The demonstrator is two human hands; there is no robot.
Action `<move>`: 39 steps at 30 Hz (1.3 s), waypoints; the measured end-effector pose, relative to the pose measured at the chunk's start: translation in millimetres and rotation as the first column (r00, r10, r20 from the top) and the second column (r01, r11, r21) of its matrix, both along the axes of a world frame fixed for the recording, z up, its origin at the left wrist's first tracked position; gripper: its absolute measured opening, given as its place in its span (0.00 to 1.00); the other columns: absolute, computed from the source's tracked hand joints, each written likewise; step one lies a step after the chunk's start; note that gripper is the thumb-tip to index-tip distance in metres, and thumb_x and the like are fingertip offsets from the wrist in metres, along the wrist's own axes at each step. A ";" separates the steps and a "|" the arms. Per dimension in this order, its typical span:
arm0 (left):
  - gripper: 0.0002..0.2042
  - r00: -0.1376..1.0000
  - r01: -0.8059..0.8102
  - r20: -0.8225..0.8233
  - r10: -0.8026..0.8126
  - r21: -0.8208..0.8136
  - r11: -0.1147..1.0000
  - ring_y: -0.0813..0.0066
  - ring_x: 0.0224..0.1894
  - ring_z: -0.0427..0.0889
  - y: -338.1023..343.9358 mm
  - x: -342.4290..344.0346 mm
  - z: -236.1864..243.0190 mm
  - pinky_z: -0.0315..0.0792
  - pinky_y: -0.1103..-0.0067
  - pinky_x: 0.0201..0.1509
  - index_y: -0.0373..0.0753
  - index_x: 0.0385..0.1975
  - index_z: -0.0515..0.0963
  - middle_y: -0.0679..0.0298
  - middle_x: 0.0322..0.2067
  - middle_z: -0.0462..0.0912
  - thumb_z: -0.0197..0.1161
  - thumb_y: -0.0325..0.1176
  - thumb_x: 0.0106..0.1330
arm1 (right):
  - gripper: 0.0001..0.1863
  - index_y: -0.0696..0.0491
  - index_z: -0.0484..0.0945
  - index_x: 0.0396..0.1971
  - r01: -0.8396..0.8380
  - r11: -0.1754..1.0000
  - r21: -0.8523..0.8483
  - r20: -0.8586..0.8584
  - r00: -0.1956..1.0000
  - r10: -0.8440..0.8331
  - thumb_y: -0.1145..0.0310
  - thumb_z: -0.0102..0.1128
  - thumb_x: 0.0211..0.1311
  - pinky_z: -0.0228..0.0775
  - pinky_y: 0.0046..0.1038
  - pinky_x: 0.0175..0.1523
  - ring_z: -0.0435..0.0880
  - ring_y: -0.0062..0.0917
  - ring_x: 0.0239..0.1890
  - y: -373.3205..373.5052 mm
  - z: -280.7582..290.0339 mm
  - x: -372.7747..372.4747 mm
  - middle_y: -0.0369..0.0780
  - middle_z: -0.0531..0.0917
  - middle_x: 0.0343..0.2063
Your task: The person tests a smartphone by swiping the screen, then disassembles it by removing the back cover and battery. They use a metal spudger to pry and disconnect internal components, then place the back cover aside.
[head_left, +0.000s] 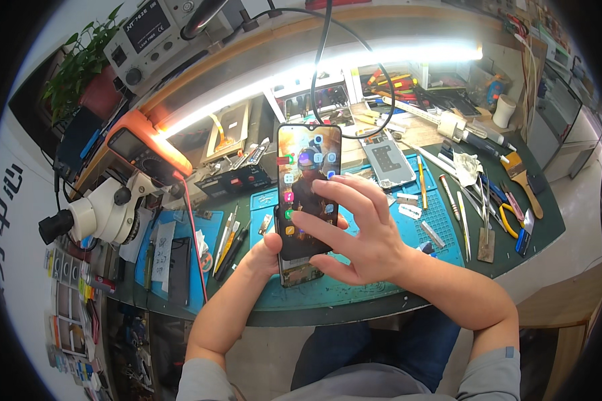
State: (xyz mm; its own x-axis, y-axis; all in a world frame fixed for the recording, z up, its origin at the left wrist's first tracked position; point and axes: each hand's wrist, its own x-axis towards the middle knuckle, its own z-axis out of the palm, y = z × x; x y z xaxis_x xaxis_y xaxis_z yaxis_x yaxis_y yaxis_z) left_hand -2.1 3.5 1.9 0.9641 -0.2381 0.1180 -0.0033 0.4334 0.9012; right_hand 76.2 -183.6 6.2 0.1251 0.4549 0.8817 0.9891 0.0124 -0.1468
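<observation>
A smartphone [302, 194] with its screen lit, showing app icons over a dark picture, is held upright above the workbench in my left hand [266, 254]. The left thumb lies along the phone's left edge, and fingertips show at its right edge. My right hand [366, 250] is spread over the lower right of the screen, its index fingertip at an icon on the lower left. Whether that tip touches the glass I cannot tell. Beneath the screen's lower edge, a strip of bare inner parts [301, 275] sticks out. A blue work mat [381, 267] lies under both hands.
Behind the phone lies an opened phone body [388, 160]. Tweezers, pliers [512, 217] and brushes [525, 184] crowd the right side. A white microscope [100, 214] and an orange multimeter [147, 148] stand left. A black cable [314, 73] hangs behind the phone.
</observation>
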 end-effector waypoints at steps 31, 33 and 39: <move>0.64 0.998 -0.022 0.058 0.024 -0.035 0.999 0.62 0.54 0.79 14.2 8.6 -12.7 0.82 0.68 0.53 0.36 0.69 0.59 0.52 0.57 0.74 0.68 0.78 0.37 | 0.36 0.63 0.56 0.70 -0.419 0.868 0.268 -0.857 0.308 0.414 0.66 0.59 0.68 0.70 0.35 0.61 0.75 0.26 0.51 6.9 -2.3 -8.3 0.44 0.73 0.49; 0.64 0.999 -0.029 0.033 0.029 -0.016 0.999 0.62 0.53 0.80 12.7 8.4 -11.8 0.82 0.68 0.52 0.34 0.69 0.59 0.53 0.54 0.76 0.67 0.78 0.36 | 0.39 0.62 0.54 0.71 -0.408 0.885 0.226 -0.838 0.382 0.390 0.66 0.61 0.66 0.71 0.32 0.60 0.75 0.25 0.51 7.8 -5.1 -6.7 0.43 0.72 0.51; 0.65 0.999 0.037 -0.017 -0.038 -0.048 0.998 0.62 0.53 0.81 9.8 9.8 -11.8 0.79 0.67 0.56 0.32 0.70 0.55 0.53 0.55 0.76 0.70 0.77 0.36 | 0.46 0.59 0.49 0.73 -0.393 0.911 0.128 -0.800 0.502 0.329 0.72 0.65 0.58 0.67 0.27 0.58 0.73 0.22 0.52 8.6 -8.1 -6.2 0.40 0.70 0.53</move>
